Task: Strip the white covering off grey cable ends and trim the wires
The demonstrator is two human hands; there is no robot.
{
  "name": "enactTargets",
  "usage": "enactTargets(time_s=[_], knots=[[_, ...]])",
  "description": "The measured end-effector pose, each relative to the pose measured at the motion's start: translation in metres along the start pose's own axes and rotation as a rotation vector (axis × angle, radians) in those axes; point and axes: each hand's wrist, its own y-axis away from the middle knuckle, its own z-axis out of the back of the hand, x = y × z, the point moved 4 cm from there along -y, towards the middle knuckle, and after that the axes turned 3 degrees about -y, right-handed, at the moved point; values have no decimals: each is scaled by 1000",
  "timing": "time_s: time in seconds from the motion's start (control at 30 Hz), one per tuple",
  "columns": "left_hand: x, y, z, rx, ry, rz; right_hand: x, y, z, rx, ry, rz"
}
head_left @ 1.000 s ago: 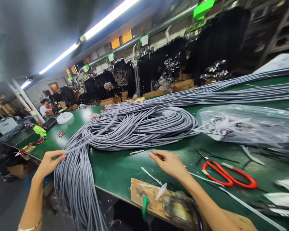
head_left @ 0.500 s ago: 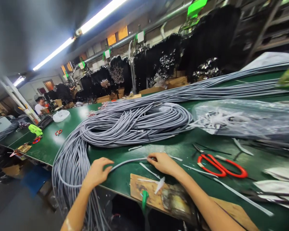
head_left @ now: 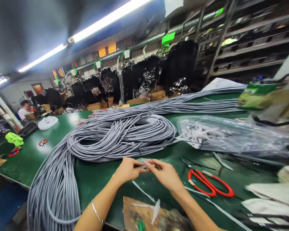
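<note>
My left hand (head_left: 128, 169) and my right hand (head_left: 165, 173) meet over the green table (head_left: 96, 179), fingers pinched together. Between them shows a short stretch of grey cable (head_left: 143, 166), its end mostly covered by the fingers. Just beyond lies a large looped bundle of grey cables (head_left: 125, 138), part of it hanging over the table's front edge at left. White strips lie close by, one strip (head_left: 143, 191) just below my hands. A wooden board (head_left: 130, 208) with a green clip (head_left: 141, 225) sits beneath my right forearm.
Scissors with red handles (head_left: 210, 184) lie right of my hands. Behind them is a clear plastic bag (head_left: 238, 138) containing white strips. White gloves (head_left: 274, 195) and a green packet (head_left: 257, 94) are at right. Smaller red scissors (head_left: 42, 142) lie left; a person (head_left: 25, 110) is far left.
My left hand has moved right along the cable, up to my right hand, and both now pinch near the cable's end. The view has turned to the right.
</note>
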Motion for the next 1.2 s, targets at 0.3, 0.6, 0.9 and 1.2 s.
enactTargets(time_s=[0.3, 0.6, 0.9, 1.2], knots=[[-14, 6, -6, -146, -14, -47, 1, 6, 14, -182, -356, -283], [-17, 13, -3, -241, 188, 62, 4, 7, 5, -194, -349, -244], [-12, 16, 22, -460, 325, 76, 19, 21, 7, -161, 146, 131], [-18, 17, 18, -390, 320, 50, 26, 28, 3, -135, 234, 287]])
